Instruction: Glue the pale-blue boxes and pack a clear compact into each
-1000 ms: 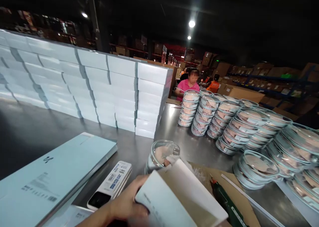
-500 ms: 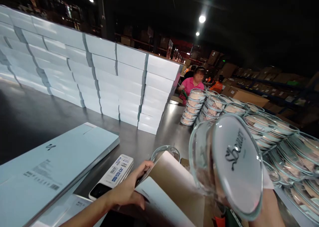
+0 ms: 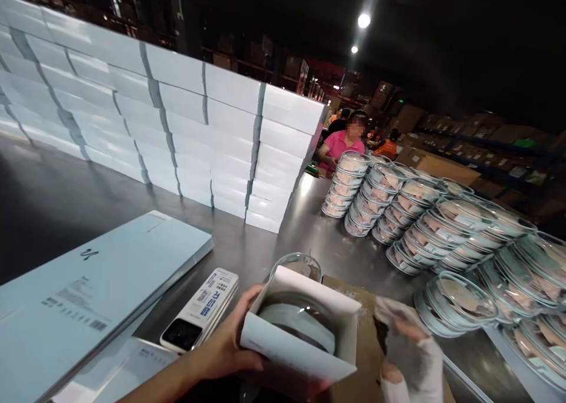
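My left hand [image 3: 232, 341] grips the left side of a white box [image 3: 294, 356], whose open end faces up. Inside the box sits a round glass container [image 3: 298, 317], largely hidden by the walls. My right hand [image 3: 418, 356], in a white glove with bare fingertips, is to the right of the box. It is slightly blurred, its thumb and fingers are apart, and nothing shows between them. Beneath it lies a piece of brown cardboard [image 3: 360, 347]. Just behind the box stands another glass container [image 3: 305, 267], partly covered by it.
Stacked white boxes [image 3: 212, 138] form a wall across the metal table [image 3: 305, 238]. Stacks of round glass containers [image 3: 442, 232] fill the right side. Flat pale-blue cartons [image 3: 110, 285] and a white label printer-like device [image 3: 201, 309] lie left. A person in pink [image 3: 342, 144] is beyond.
The glass container that my right hand held has gone into the white box. My right hand has let go and moved to the right of the box, while my left hand still holds the box.
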`<control>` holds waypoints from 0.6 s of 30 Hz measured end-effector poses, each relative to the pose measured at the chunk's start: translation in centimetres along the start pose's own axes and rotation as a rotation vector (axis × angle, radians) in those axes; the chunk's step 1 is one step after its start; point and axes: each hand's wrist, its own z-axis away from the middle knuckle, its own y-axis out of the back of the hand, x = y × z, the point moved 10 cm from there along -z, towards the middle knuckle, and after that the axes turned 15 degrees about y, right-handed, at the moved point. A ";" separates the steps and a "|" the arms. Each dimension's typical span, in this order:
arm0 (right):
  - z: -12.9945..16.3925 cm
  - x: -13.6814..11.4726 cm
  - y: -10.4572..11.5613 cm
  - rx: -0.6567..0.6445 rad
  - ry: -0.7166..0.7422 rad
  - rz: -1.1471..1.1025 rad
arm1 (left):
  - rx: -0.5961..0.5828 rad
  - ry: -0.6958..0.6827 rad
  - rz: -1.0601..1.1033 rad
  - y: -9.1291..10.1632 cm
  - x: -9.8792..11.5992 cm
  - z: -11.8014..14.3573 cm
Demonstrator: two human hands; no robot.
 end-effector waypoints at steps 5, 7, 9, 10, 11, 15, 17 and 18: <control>5.1 2.4 -3.8 -0.222 -0.063 -0.016 | -0.038 -0.301 -0.126 -0.5 3.8 2.5; 6.7 2.6 -5.2 -0.272 -0.186 0.045 | -0.078 -0.314 -0.248 -1.7 4.7 2.9; 7.7 2.4 -6.5 -0.268 -0.317 0.059 | -0.050 -0.259 -0.296 -2.4 4.8 2.7; 8.0 2.3 -7.0 -0.227 -0.377 0.049 | 0.013 -0.237 -0.285 -2.5 4.8 2.7; 8.1 2.1 -7.4 -0.166 -0.426 0.035 | 0.105 -0.225 -0.251 -2.2 4.8 2.7; 7.0 1.6 -6.8 0.117 -0.408 -0.046 | 0.382 -0.189 -0.094 -1.1 4.4 3.3; 6.4 1.8 -3.7 0.179 -0.336 0.005 | 0.323 -0.101 -0.184 -1.4 4.2 2.7; 6.4 2.2 -1.3 0.173 -0.333 0.103 | 0.258 -0.057 -0.258 -1.5 4.1 2.3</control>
